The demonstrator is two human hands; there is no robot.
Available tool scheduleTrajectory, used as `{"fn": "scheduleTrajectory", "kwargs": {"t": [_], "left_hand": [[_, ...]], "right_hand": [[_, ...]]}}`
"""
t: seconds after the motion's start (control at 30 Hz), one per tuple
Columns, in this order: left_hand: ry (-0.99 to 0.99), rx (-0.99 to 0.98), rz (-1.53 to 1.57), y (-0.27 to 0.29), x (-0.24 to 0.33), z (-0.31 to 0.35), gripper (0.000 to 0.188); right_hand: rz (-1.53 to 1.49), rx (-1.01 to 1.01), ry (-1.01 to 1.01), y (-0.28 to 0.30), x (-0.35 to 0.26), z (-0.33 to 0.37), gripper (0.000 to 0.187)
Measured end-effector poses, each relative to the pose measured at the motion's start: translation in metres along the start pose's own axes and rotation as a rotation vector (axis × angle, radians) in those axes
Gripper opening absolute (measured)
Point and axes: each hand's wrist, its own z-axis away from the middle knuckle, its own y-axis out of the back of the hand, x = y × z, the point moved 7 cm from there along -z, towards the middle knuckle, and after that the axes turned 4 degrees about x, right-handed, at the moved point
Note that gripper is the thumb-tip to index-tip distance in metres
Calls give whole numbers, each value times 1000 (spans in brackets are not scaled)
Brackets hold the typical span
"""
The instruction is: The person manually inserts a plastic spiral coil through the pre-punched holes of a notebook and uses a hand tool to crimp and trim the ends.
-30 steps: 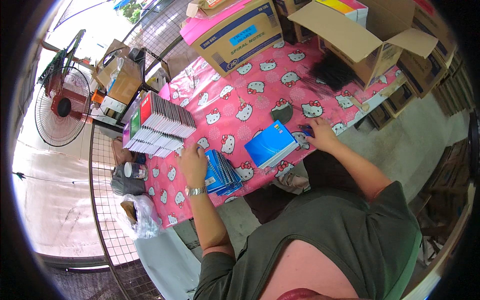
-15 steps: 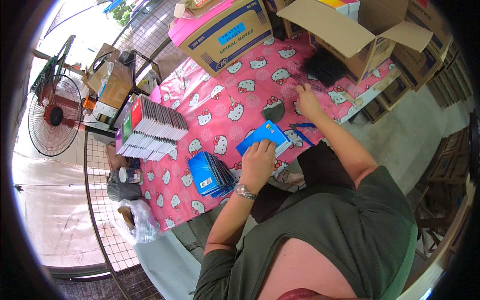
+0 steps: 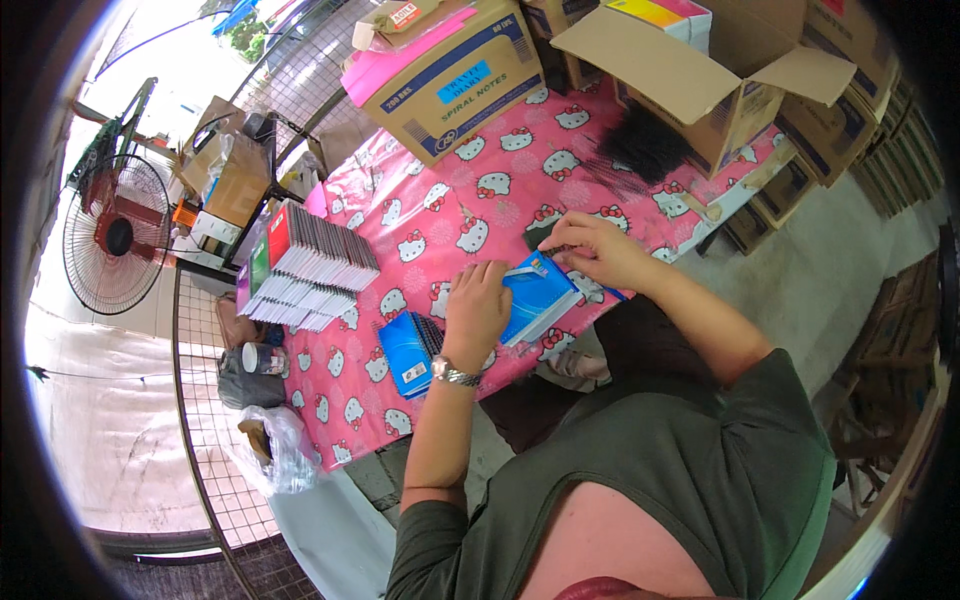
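A blue-covered notebook [image 3: 541, 298] lies at the table's near edge, its white page edges facing me. My left hand [image 3: 478, 310], a metal watch on its wrist, grips the left side of this notebook. At the top edge my right hand [image 3: 606, 252] is closed in a pinch on a thin dark piece that looks like a black spiral coil. Left of the left hand sits a stack of blue spiral notebooks [image 3: 404, 352], partly covered by my wrist. Blue-handled pliers [image 3: 615, 293] lie mostly hidden beside the right forearm.
A pile of black spiral coils [image 3: 645, 142] lies before an open carton [image 3: 735, 118] at the far right. Tall stacks of spiral notebooks [image 3: 318, 262] stand left. A large closed carton [image 3: 450, 85] stands at the back. A fan [image 3: 118, 235] is beyond the left edge.
My right hand has come back from the coil pile to the notebook's top edge. My left hand has shifted left, from the notebook's near edge to its left side, and the notebook has turned slightly.
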Motion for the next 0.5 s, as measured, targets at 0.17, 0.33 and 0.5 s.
{"fn": "scheduleTrajectory", "kwargs": {"t": [0.17,0.33,0.5], "left_hand": [[9,77,-54,-9,3,-1,21],[-7,63,-44,-10,3,-3,19],[-34,41,-51,-12,7,-1,20]], "right_hand": [[155,77,78,-9,-10,-6,28],[98,-2,4,-15,-7,-3,26],[-216,-287,-423,-23,13,1,21]]}}
